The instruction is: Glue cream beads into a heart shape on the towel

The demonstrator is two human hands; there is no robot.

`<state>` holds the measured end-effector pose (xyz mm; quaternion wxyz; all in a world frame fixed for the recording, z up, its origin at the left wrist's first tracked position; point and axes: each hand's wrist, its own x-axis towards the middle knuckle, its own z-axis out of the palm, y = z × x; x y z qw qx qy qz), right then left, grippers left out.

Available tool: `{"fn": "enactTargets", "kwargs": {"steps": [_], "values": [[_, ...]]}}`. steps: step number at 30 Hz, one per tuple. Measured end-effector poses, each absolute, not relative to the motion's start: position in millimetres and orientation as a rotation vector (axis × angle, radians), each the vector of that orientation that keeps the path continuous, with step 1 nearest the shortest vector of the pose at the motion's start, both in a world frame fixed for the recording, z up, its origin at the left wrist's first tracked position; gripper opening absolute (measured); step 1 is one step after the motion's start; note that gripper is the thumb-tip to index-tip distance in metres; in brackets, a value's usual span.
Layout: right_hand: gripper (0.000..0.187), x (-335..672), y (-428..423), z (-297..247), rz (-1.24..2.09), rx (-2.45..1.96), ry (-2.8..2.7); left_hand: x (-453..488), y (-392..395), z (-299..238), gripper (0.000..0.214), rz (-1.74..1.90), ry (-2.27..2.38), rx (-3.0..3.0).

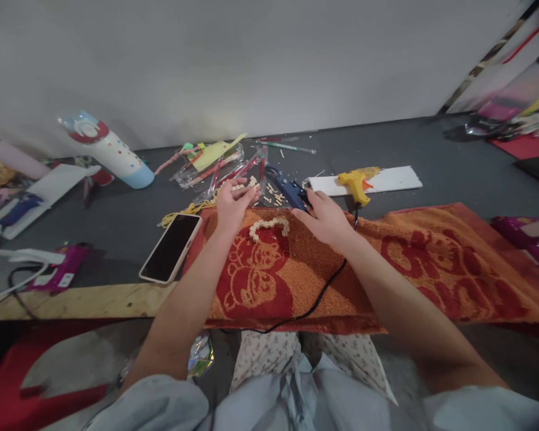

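Note:
My left hand rests at the far edge of an orange and red towel, its fingers pinched on a small pale wooden piece. My right hand is closed round the handle of a blue tool that points away to the left. Between the two hands a curved row of small pale pieces lies on the towel. Several loose pale bits are scattered on clear plastic just beyond the hands.
A dark phone lies left of the towel. A yellow glue gun sits on a white board, its black cord crossing the towel. A white and blue bottle lies at the back left, sticks and plastic wrap behind the hands.

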<state>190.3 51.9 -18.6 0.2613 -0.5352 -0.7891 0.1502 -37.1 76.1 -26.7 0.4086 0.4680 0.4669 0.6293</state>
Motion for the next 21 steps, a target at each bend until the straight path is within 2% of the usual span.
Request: {"fn": "enactTargets", "kwargs": {"steps": [8,21], "values": [[0.061,184,47,-27,0.333,-1.228,-2.248,-36,80,-29,0.035,1.634,1.175,1.089],[0.055,181,47,-29,0.298,-1.192,-2.223,-34,79,-26,0.032,1.632,1.184,1.026]]}}
